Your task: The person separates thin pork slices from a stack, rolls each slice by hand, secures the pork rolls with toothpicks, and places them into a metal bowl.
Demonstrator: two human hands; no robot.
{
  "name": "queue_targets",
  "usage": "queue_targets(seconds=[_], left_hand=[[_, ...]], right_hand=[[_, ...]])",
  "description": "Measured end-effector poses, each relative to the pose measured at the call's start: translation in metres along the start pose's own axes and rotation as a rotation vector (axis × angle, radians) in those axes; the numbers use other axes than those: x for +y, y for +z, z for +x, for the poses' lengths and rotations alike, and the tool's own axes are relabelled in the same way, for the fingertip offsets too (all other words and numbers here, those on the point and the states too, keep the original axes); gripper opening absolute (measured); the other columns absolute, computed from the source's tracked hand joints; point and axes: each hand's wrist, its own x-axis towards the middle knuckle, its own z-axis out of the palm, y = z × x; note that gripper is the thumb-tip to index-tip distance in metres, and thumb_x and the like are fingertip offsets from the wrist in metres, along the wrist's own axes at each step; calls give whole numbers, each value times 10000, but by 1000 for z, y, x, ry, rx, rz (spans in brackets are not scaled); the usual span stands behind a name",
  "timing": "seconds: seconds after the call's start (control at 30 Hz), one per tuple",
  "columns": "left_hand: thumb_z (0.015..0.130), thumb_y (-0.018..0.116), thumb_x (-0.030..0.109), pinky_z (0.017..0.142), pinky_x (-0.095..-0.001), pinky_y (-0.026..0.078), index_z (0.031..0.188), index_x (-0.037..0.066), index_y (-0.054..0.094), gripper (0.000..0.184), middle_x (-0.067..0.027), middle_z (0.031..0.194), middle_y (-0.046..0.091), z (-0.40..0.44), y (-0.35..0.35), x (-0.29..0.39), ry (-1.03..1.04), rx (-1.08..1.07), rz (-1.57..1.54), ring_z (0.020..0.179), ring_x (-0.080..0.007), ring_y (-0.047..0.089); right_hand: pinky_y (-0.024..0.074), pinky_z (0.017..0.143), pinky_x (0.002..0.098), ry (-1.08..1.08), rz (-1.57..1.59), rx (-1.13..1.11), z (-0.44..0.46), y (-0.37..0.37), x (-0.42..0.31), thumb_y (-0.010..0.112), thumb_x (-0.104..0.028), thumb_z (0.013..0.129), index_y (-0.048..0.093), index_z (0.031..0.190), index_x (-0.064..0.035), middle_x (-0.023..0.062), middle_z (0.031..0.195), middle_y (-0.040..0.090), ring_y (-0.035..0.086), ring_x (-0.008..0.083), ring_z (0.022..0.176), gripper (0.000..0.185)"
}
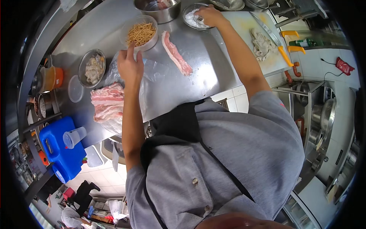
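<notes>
My left hand (130, 65) is at the near side of a clear plastic tub (148, 46) of wooden toothpicks (142, 33). Its index finger reaches to the toothpicks and the thumb stands apart; nothing shows in its grip. My right hand (209, 16) dips bent fingers into a bowl (195, 26) of white powder (191, 18); what the fingertips pinch is hidden. Between the hands, a strip of raw pork belly (176, 52) lies flat on the steel table (198, 82). A stack of pork belly slices (107, 102) lies left of my left forearm, beside clear plastic film (152, 70).
A bowl of pale pieces (94, 68) and a round lid (76, 88) sit at left. A steel pot (158, 11) stands at the back. On the right cutting board (244, 28) lie a cloth (263, 45) and a yellow-handled knife (284, 55). A blue jerrycan (61, 147) stands lower left.
</notes>
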Motion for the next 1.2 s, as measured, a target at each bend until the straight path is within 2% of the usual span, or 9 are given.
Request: queue_targets(seconds=[0.07, 0.23, 0.33, 0.47, 0.53, 0.77, 0.93, 1.0, 1.2], left_hand=[[826, 765, 148, 776, -452, 502, 1215, 118, 697, 395, -132, 912, 608, -3, -11, 1, 16, 20, -28, 861, -340, 618], [854, 744, 126, 789, -445, 505, 1228, 82, 682, 382, -155, 939, 596, -17, -30, -6, -61, 34, -56, 880, -346, 611], [868, 737, 126, 801, -449, 507, 1232, 70, 677, 374, -161, 963, 594, -23, -30, -5, -138, 31, -92, 882, -349, 610], [870, 736, 122, 796, -441, 510, 1230, 67, 675, 369, -163, 982, 595, -26, -35, 5, -163, 5, -136, 892, -344, 615], [869, 735, 118, 792, -437, 511, 1231, 69, 674, 370, -162, 986, 595, -30, -35, 10, -163, -18, -153, 893, -342, 617], [871, 727, 111, 783, -436, 518, 1230, 78, 666, 366, -150, 976, 593, -48, -29, 19, -111, -81, -158, 878, -323, 620], [873, 723, 110, 769, -435, 520, 1231, 83, 667, 364, -144, 968, 594, -55, -25, 24, -101, -102, -189, 866, -318, 620], [874, 721, 107, 761, -434, 522, 1229, 84, 669, 359, -141, 957, 597, -57, -26, 25, -111, -100, -190, 858, -315, 621], [864, 732, 115, 765, -426, 526, 1186, 63, 690, 329, -137, 961, 612, -62, -18, 32, -122, -146, -253, 873, -310, 634]], right_hand=[[542, 942, 439, -176, -121, -11, 1, 3, 2, 609, -108, 826, 714, 1160, -154, 160, 1018, 730, 684, 370, 993, 352], [541, 845, 433, 138, 377, -223, 13, -29, -2, 682, -50, 796, 726, 1062, -125, 100, 971, 736, 693, 333, 910, 280], [551, 744, 461, 6, 273, -91, 17, 41, 60, 689, -195, 776, 730, 1004, -49, 166, 825, 713, 680, 373, 781, 274], [541, 808, 498, -13, 77, -29, 15, 1, 20, 659, -149, 736, 745, 1029, -77, 169, 946, 731, 674, 415, 876, 314], [529, 878, 483, -413, 100, 152, 11, -25, -8, 654, -126, 723, 748, 1027, -89, 181, 1056, 718, 668, 398, 970, 320], [515, 924, 499, -132, 41, -73, 5, -14, -6, 655, -126, 772, 759, 982, -105, 222, 1090, 700, 662, 377, 1059, 235], [560, 802, 504, 23, -139, -267, 7, -12, -2, 612, -73, 754, 760, 920, -28, 223, 885, 722, 709, 405, 864, 227], [553, 815, 497, 161, -48, -153, 8, -22, -5, 599, -52, 740, 762, 919, -46, 218, 899, 721, 704, 393, 885, 242], [532, 825, 485, 77, 228, 99, -8, -25, 8, 594, -53, 719, 746, 937, -72, 183, 950, 724, 682, 407, 899, 267]])
